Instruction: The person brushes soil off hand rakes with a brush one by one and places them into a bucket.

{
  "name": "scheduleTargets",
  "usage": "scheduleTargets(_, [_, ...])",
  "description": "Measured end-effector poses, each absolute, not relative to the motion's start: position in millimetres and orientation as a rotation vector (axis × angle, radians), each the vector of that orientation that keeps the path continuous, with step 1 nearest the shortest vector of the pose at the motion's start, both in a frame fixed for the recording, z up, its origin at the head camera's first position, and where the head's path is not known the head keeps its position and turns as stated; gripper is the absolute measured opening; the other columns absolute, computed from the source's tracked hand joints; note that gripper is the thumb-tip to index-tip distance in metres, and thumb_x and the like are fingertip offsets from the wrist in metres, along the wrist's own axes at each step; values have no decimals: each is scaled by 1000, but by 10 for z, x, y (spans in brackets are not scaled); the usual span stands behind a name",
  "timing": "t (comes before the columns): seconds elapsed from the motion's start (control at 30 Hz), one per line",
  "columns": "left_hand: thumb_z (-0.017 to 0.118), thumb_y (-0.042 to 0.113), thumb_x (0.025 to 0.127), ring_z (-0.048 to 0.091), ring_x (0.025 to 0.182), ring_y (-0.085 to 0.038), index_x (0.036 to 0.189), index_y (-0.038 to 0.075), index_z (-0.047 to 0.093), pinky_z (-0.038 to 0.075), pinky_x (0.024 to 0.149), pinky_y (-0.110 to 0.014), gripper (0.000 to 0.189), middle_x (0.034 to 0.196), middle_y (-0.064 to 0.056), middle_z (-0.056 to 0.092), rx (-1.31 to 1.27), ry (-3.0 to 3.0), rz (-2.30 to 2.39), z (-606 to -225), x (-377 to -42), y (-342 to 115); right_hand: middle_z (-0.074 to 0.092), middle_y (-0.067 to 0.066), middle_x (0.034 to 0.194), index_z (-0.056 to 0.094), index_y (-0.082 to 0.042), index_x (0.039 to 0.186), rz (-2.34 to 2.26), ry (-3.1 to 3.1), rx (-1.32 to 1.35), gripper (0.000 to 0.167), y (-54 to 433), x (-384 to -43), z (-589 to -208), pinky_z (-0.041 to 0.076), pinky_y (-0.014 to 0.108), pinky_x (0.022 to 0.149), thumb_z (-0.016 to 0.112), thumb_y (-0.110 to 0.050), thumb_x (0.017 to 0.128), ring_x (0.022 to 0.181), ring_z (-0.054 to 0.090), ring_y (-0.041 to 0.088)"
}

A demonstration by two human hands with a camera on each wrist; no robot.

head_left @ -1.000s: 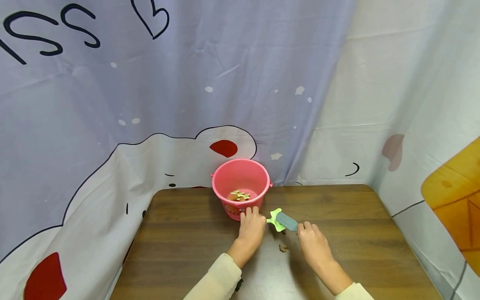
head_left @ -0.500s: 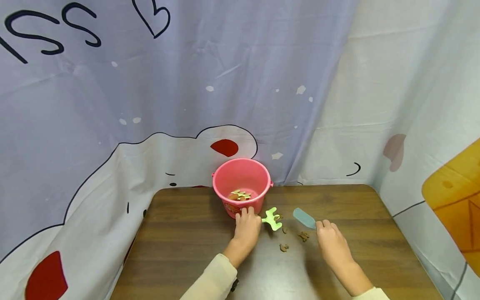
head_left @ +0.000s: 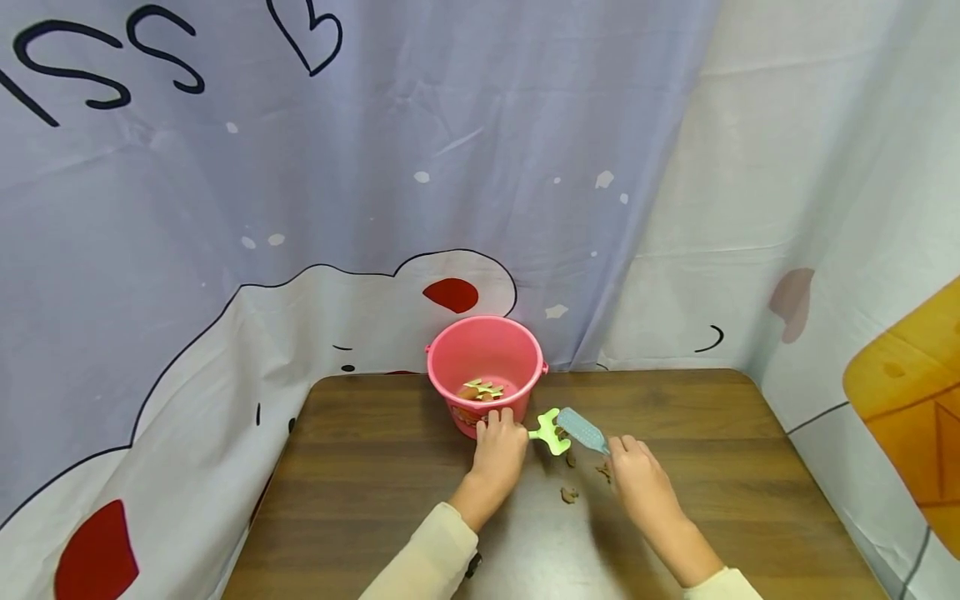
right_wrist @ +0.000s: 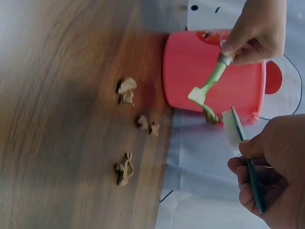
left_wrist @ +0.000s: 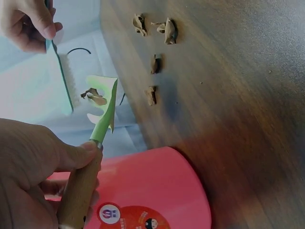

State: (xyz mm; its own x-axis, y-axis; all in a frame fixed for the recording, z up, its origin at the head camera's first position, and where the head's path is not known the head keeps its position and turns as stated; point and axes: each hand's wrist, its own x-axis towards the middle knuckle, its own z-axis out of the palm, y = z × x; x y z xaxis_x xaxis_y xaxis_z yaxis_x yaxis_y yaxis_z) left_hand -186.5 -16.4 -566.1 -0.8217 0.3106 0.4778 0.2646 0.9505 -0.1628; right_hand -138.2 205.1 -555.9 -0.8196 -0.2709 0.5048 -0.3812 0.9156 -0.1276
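Note:
My left hand [head_left: 498,450] grips the wooden handle [left_wrist: 81,191] of a small light-green toy rake [head_left: 551,432], its thumb lying along the grip. A brown, dried-looking curled scrap [left_wrist: 95,97] is caught at the tines, raised above the tabletop. In my right hand [head_left: 641,483] is a small teal brush [head_left: 582,430] with pale bristles [right_wrist: 230,130], pinched by the handle. The brush head comes right up to the rake's tines from the right. Below both tools, several similar brown scraps [head_left: 569,495] lie on the wood.
Just behind the left hand stands a pink bucket [head_left: 483,350], with yellow-green pronged pieces [head_left: 483,389] and brown bits at its bottom. Both tools are over a brown wooden table [head_left: 360,492]. A printed curtain [head_left: 465,167] hangs along the table's far edge.
The brush was over the rake, swung away to the right, and is now back left beside the tines. My left hand and the rake shifted only slightly; the bucket stayed put.

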Motion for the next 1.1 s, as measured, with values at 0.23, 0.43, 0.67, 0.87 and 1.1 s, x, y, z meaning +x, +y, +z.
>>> scheduleTargets(0.23, [64, 12, 88, 57, 81, -23, 79, 9, 79, 43, 66, -38, 19, 84, -4, 60, -405, -2569, 129, -5654, -1865, -101, 65, 15, 82, 66, 6, 95, 265, -2530, 487, 30, 1903, -1412, -5615, 58, 37, 61, 87, 0, 75, 69, 62, 28])
scheduleTargets(0.43, [66, 11, 87, 56, 82, -23, 80, 8, 80, 42, 66, -38, 15, 85, -4, 59, -416, -2568, 134, -5646, -1838, -60, 61, 13, 77, 66, 5, 88, 159, -2541, 467, 24, 1843, -1404, -5642, 56, 36, 56, 82, 8, 71, 67, 60, 29])
scheduleTargets(0.67, [70, 14, 86, 56, 81, -23, 80, 11, 80, 39, 64, -37, 13, 83, -3, 59, -405, -2531, 163, -5688, -1838, -55, 60, 13, 74, 65, 5, 82, 104, -2568, 436, 19, 1851, -1366, -5552, 54, 36, 54, 82, 5, 72, 63, 57, 27])
scheduleTargets(0.87, [70, 13, 85, 56, 80, -22, 78, 10, 80, 40, 64, -37, 12, 83, -3, 59, -407, -2503, 150, -5664, -1837, -57, 62, 14, 77, 68, 6, 87, 103, -2590, 427, 30, 1931, -1347, -5506, 56, 36, 57, 91, -3, 71, 66, 60, 28])
scheduleTargets(1.1, [69, 13, 86, 56, 81, -22, 79, 11, 79, 40, 63, -36, 13, 85, -3, 59, -425, -2520, 159, -5642, -1814, -44, 68, 18, 86, 72, 9, 101, 176, -2663, 414, 28, 2055, -1316, -5481, 59, 35, 62, 83, 10, 75, 72, 64, 30])
